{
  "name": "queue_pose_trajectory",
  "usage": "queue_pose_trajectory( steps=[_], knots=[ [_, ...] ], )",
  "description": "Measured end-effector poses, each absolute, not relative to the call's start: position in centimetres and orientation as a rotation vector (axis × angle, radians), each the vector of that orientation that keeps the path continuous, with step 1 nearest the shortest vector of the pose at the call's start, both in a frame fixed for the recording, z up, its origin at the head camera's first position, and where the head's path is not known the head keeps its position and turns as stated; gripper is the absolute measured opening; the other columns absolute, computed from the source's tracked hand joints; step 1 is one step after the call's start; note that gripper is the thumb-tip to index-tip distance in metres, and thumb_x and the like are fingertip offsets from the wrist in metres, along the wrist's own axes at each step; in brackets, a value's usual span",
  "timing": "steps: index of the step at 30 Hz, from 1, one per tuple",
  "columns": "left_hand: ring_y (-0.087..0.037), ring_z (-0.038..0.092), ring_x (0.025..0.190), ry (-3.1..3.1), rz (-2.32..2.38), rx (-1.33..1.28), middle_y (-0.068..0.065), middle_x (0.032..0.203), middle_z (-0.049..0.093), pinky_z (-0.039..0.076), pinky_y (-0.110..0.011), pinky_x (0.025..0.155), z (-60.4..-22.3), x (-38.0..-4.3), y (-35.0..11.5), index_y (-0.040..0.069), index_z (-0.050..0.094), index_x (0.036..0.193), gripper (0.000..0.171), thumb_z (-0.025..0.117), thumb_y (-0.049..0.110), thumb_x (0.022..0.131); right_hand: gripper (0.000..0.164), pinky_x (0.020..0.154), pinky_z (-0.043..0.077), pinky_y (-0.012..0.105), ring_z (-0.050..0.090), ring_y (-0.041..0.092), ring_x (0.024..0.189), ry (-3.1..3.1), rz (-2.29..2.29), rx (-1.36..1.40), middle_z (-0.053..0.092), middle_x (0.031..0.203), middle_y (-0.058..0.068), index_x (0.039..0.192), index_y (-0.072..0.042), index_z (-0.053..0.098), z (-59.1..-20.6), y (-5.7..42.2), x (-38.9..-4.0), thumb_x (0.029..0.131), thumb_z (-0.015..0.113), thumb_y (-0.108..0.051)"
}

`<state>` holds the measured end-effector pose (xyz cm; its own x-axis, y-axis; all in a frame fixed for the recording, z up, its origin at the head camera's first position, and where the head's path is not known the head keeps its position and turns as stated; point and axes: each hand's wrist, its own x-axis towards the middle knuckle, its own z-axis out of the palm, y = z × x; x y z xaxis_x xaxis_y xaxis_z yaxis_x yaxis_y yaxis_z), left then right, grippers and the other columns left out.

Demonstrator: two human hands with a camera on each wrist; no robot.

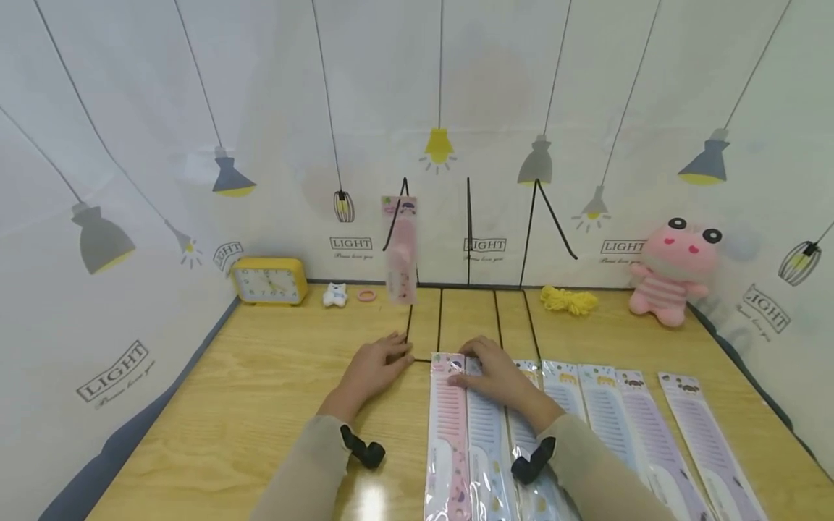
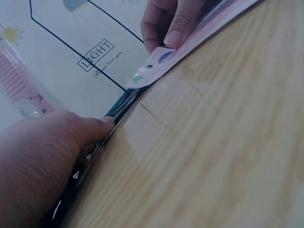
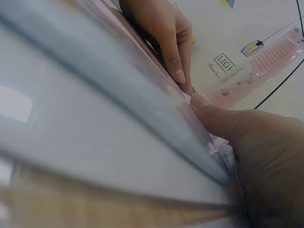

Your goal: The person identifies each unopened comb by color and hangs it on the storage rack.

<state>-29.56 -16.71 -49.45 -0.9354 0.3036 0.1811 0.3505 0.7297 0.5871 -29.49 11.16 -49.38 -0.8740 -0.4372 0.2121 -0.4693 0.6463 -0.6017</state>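
Observation:
My right hand [image 1: 495, 378] pinches the top of a packaged pink comb [image 1: 448, 438], thumb on the wrapper; its other fingertips are partly hidden. This comb lies leftmost in a row of packaged combs. My left hand [image 1: 374, 367] rests on the table, loosely bent, thumb and fingertips beside the front corner of a black wire rack [image 1: 468, 231]. Seen from the left wrist, the left thumb [image 2: 97, 128] lies against a dark bar, with the other fingers hidden. Another packaged pink comb [image 1: 401, 250] hangs from the rack's left hook.
Packaged blue combs [image 1: 485, 427] and purple combs [image 1: 706, 441] lie to the right, some beneath my right forearm. Along the back stand a yellow clock [image 1: 270, 281], a small white figure [image 1: 335, 294], a pink ring [image 1: 367, 295], yellow yarn [image 1: 568, 300] and a pink plush toy [image 1: 671, 278].

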Motion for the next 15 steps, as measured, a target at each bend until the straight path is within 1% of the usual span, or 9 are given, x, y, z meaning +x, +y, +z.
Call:
queue_pose_trajectory(
  steps=[2,5,6,7,9,10,13,15],
  knots=[
    [-0.019,0.039,0.144,-2.85,-0.995,-0.536,0.001,0.15,0.05,0.027,-0.046,0.12,-49.52,-29.62,-16.75,0.016,0.066,0.135,0.042,0.062,0.04,0.101,0.044,0.1,0.05,0.046,0.059,0.021,0.109,-2.796,1.099,0.72,0.061,0.115,0.0,0.116,-0.014,0.064,-49.43,11.11,-29.5,0.086,0.08,-0.042],
    [-0.019,0.038,0.144,-2.843,-1.0,-0.527,0.002,0.151,0.049,0.027,-0.047,0.121,-49.59,-29.74,-16.75,0.017,0.066,0.135,0.042,0.062,0.04,0.101,0.015,0.095,0.053,0.044,0.061,0.02,0.104,-2.725,1.137,0.727,0.062,0.107,-0.002,0.1,-0.017,0.065,-49.46,11.15,-29.66,0.092,0.076,-0.024],
    [-0.02,0.039,0.144,-2.84,-0.999,-0.529,0.001,0.151,0.049,0.027,-0.048,0.12,-49.66,-29.76,-16.75,0.017,0.066,0.135,0.042,0.062,0.04,0.1,0.01,0.094,0.053,0.043,0.061,0.02,0.103,-2.699,1.142,0.745,0.063,0.106,-0.002,0.098,-0.017,0.066,-49.44,11.19,-29.69,0.093,0.075,-0.019],
    [-0.021,0.039,0.144,-2.839,-0.999,-0.533,0.001,0.151,0.049,0.026,-0.049,0.12,-49.75,-29.77,-16.74,0.016,0.066,0.135,0.042,0.062,0.039,0.101,0.009,0.094,0.053,0.043,0.062,0.02,0.104,-2.681,1.151,0.757,0.063,0.106,-0.002,0.098,-0.017,0.067,-49.45,11.26,-29.7,0.093,0.074,-0.016],
    [-0.023,0.039,0.144,-2.834,-0.998,-0.539,-0.001,0.152,0.049,0.026,-0.051,0.12,-49.98,-29.78,-16.72,0.016,0.066,0.135,0.042,0.062,0.039,0.101,0.012,0.094,0.054,0.044,0.064,0.021,0.105,-2.665,1.165,0.776,0.065,0.106,-0.001,0.106,-0.014,0.069,-49.48,11.32,-29.64,0.094,0.072,-0.015],
    [-0.023,0.039,0.144,-2.832,-0.994,-0.544,-0.001,0.152,0.049,0.027,-0.051,0.12,-50.14,-29.8,-16.73,0.016,0.066,0.135,0.042,0.062,0.039,0.101,0.018,0.095,0.053,0.044,0.063,0.021,0.106,-2.679,1.15,0.782,0.065,0.109,-0.001,0.111,-0.013,0.069,-49.5,11.33,-29.55,0.094,0.073,-0.019],
    [-0.023,0.04,0.144,-2.832,-0.989,-0.542,0.0,0.151,0.049,0.028,-0.051,0.119,-50.28,-29.8,-16.75,0.016,0.066,0.135,0.042,0.062,0.04,0.1,0.047,0.099,0.05,0.046,0.058,0.023,0.113,-2.729,1.088,0.838,0.063,0.118,0.003,0.126,-0.011,0.066,-49.57,11.21,-29.41,0.091,0.075,-0.039],
    [-0.023,0.04,0.144,-2.831,-0.99,-0.537,0.0,0.151,0.049,0.028,-0.051,0.119,-50.11,-29.84,-16.72,0.017,0.066,0.135,0.042,0.061,0.04,0.101,0.056,0.101,0.047,0.048,0.053,0.025,0.118,-2.754,1.009,0.883,0.059,0.125,0.005,0.128,-0.013,0.068,-49.56,11.05,-29.4,0.087,0.076,-0.049]
  ],
)
